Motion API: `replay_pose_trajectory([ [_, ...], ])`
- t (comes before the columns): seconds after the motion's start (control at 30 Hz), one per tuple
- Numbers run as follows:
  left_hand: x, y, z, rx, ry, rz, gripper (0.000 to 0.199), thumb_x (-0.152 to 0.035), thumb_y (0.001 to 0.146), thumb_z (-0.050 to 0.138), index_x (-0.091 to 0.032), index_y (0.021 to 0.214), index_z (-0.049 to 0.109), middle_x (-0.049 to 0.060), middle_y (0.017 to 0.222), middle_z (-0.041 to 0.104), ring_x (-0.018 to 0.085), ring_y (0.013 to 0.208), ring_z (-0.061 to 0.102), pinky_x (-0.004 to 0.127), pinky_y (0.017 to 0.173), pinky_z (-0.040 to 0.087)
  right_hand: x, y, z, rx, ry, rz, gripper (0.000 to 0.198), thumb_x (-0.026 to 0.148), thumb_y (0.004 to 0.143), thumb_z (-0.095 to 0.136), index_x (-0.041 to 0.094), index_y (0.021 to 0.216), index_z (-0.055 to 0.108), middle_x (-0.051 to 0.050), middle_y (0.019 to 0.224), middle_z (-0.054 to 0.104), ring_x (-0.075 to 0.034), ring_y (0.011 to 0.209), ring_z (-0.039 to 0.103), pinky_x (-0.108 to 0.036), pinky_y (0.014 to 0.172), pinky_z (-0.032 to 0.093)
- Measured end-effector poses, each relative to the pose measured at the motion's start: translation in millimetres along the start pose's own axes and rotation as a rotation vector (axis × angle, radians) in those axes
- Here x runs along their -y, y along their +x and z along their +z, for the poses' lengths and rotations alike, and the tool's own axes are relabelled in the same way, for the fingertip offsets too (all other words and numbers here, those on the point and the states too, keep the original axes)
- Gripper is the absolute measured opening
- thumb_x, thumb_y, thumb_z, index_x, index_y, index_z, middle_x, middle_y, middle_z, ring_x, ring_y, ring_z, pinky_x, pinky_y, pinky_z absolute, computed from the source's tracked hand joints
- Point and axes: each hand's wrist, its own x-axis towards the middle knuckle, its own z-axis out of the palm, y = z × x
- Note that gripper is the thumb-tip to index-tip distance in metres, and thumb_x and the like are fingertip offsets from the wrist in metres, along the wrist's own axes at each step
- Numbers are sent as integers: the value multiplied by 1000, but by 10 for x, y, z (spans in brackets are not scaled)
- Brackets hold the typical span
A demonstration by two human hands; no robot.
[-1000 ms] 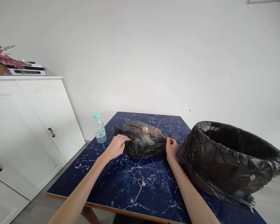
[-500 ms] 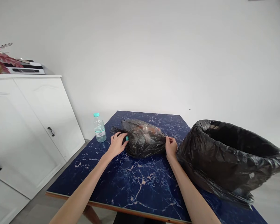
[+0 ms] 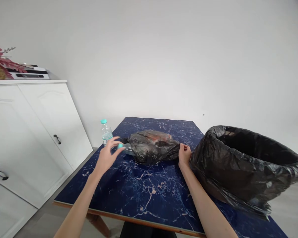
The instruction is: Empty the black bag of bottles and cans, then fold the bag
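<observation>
Left hand (image 3: 107,154): fingers closed on cap (image 3: 120,145)
Bottle (image 3: 129,150): sticking from left end of black bag (image 3: 155,147), on table (image 3: 136,191)
Right hand (image 3: 184,153): fingers clamped on bag's right end
Pull: best straight, bag held firm

No legible writing. Upright bottle (image 3: 106,131) on desk (image 3: 139,195): label (image 3: 107,139) bears dark marks, partly behind left hand (image 3: 109,153), too small and blurred to read.

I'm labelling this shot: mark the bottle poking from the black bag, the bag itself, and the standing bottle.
Bottle poking out (image 3: 128,149), head view: clear part past the cap.
Black bag (image 3: 155,148), head view: crumpled middle.
Standing bottle (image 3: 106,131), head view: clear upper body.
</observation>
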Motion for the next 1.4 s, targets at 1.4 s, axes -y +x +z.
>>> replay_pose_trajectory([
  [1.4, 264, -464, -76, -316, 232, 105, 43, -34, 100, 57, -17, 139, 53, 21, 144, 55, 39, 145, 47, 61, 125, 32, -6, -69, -22, 29, -69, -62, 34, 42, 105, 70, 17, 127, 68, -8, 122, 71, -22, 102, 72, -43, 89, 62],
])
